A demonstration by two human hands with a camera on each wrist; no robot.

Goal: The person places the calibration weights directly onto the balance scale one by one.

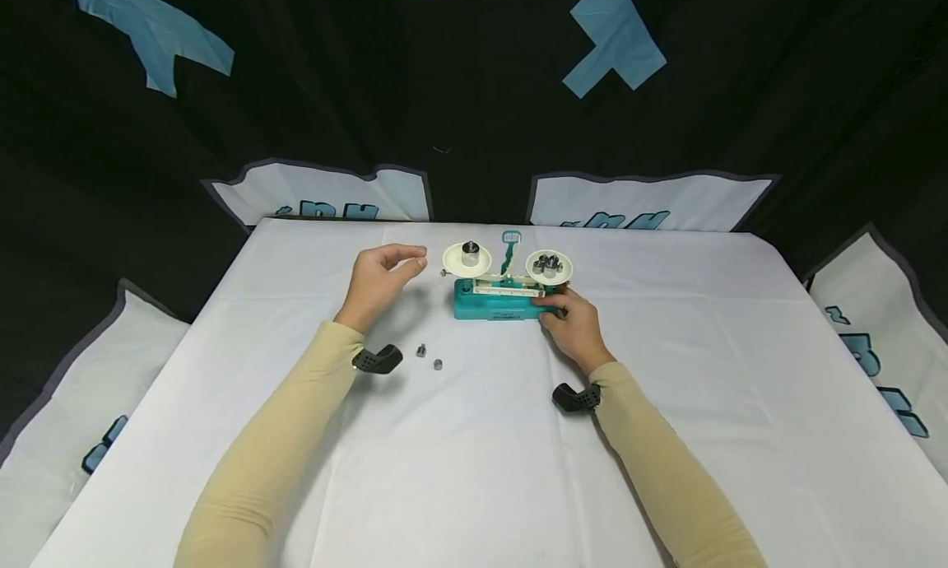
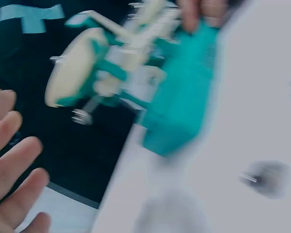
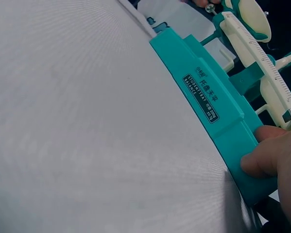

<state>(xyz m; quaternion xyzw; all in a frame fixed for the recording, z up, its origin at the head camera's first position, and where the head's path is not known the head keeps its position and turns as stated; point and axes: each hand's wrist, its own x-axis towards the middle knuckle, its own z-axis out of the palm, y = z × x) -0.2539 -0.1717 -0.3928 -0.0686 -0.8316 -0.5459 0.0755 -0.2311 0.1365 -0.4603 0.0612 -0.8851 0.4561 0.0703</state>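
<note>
A teal student tray balance [image 1: 492, 306] stands toward the back of the table, its printed label readable in the right wrist view. One large metal weight [image 1: 470, 253] sits on the cream left pan [image 1: 450, 265], and several small weights [image 1: 548, 265] cluster on the right pan [image 1: 566, 277]. My right hand [image 1: 578, 329] grips the right end of the base, thumb [image 3: 260, 164] on its front face. Left of the balance, my left hand [image 1: 376, 281] hovers with nothing in it; the fingers [image 2: 19, 160] look spread and relaxed in the left wrist view, which is motion-blurred.
Two small metal weights, one [image 1: 421, 351] slightly behind the other [image 1: 438, 365], lie on the white tablecloth [image 1: 474, 469] in front of the balance's left side. A black curtain [image 1: 474, 99] hangs behind the table's far edge.
</note>
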